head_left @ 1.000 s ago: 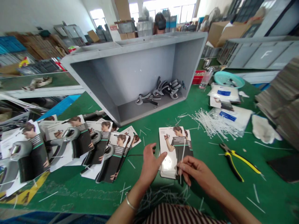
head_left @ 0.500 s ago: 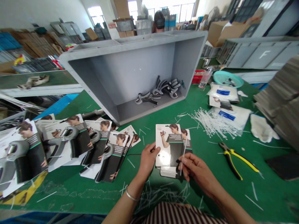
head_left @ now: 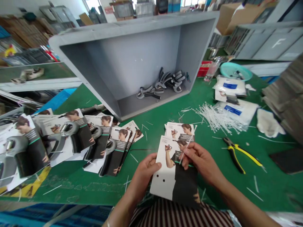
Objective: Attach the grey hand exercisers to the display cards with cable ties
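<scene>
My left hand (head_left: 145, 171) pinches the left edge of a printed backing card (head_left: 163, 189), thumb on its face. The card is tilted, with two small holes low on its pale side. My right hand (head_left: 202, 161) is closed over the card's right side, a thin white cable tie (head_left: 183, 154) between thumb and fingers. Whether those fingers also grip the card is hidden. Just behind lies a pile of similar cards (head_left: 174, 128). To the left, several cards carry grey-and-black hand grippers (head_left: 71, 130), overlapping on the green table (head_left: 85, 192).
A grey bin (head_left: 132, 22) lies on its side, opening towards me, with loose hand grippers (head_left: 172, 82) inside. On the right are loose cable ties (head_left: 213, 118), yellow-black pliers (head_left: 233, 154), a white glove (head_left: 268, 123), plastic bags (head_left: 243, 108) and a turquoise dish (head_left: 224, 71).
One card has come off the pile and towards me, held in my left hand. My right hand has moved up over it with the cable tie. The view has tilted down.
</scene>
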`<state>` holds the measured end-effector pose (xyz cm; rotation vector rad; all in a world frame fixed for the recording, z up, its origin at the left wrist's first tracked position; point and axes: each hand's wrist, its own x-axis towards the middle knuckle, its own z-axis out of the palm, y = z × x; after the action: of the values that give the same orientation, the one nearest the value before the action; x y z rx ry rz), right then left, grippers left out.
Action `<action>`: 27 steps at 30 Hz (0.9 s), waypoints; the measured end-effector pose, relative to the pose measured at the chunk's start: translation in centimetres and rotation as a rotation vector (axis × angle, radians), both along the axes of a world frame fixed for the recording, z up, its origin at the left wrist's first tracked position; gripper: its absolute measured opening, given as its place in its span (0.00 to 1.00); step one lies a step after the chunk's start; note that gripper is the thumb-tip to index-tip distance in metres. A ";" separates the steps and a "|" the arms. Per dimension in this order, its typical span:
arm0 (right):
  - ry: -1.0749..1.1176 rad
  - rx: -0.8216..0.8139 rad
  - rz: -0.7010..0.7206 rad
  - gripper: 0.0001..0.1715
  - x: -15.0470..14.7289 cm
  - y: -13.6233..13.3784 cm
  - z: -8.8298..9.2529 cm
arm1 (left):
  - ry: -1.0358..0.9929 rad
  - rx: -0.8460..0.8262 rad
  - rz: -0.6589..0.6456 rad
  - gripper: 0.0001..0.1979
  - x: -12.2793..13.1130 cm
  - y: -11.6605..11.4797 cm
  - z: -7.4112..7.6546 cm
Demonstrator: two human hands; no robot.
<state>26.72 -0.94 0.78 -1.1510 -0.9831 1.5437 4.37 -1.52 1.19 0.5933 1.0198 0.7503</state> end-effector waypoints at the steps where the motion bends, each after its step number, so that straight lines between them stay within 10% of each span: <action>1: -0.007 0.005 0.022 0.11 -0.6 -0.2 -0.3 | 0.004 -0.023 0.004 0.24 -0.4 -0.7 -0.3; 14: -0.204 0.180 0.034 0.10 -2.6 -1.6 0.2 | -0.111 -0.164 -0.024 0.17 -2.3 -3.4 0.5; 27: -0.558 0.303 0.232 0.10 -1.8 -3.1 -0.9 | -0.064 -0.143 0.049 0.15 -0.9 -3.5 -3.4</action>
<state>24.90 -4.02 -0.07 -1.3066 -1.7101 1.2005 3.49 -5.00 -2.18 0.4200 1.0225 0.7285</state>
